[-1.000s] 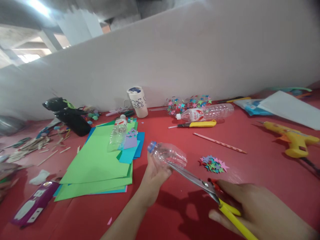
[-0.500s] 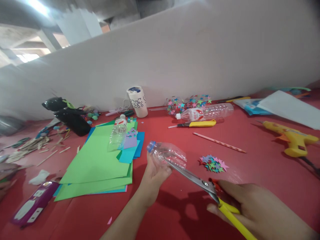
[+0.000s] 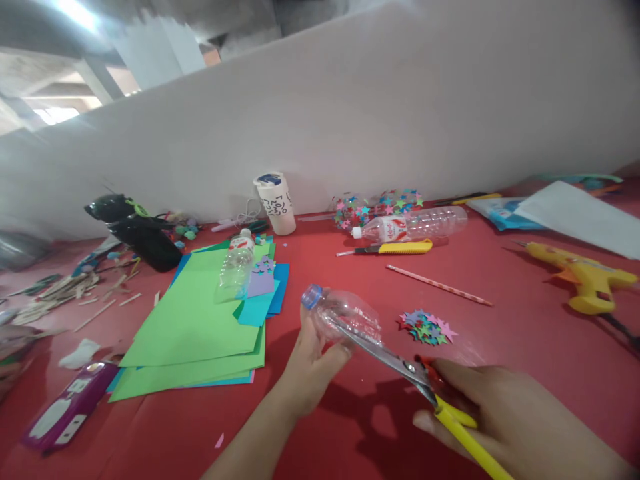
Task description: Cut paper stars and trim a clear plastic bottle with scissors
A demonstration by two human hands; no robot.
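Note:
My left hand (image 3: 310, 363) is wrapped round a clear plastic bottle top (image 3: 340, 315) with a blue cap, held above the red table (image 3: 350, 427). My right hand (image 3: 505, 417) grips yellow-handled scissors (image 3: 415, 377); their blades reach into the cut edge of the bottle. A small heap of coloured paper stars (image 3: 427, 328) lies just right of the bottle.
Green and blue paper sheets (image 3: 195, 327) lie left with a clear bottle (image 3: 235, 270) on them. Farther back: a paper cup (image 3: 276, 203), another bottle (image 3: 410, 227), a yellow cutter (image 3: 395, 249), a pencil (image 3: 440, 286). A yellow glue gun (image 3: 585, 280) sits right, a purple box (image 3: 67, 413) front left.
The bottle top and my left hand shifted slightly right and down; the scissors stayed in the cut.

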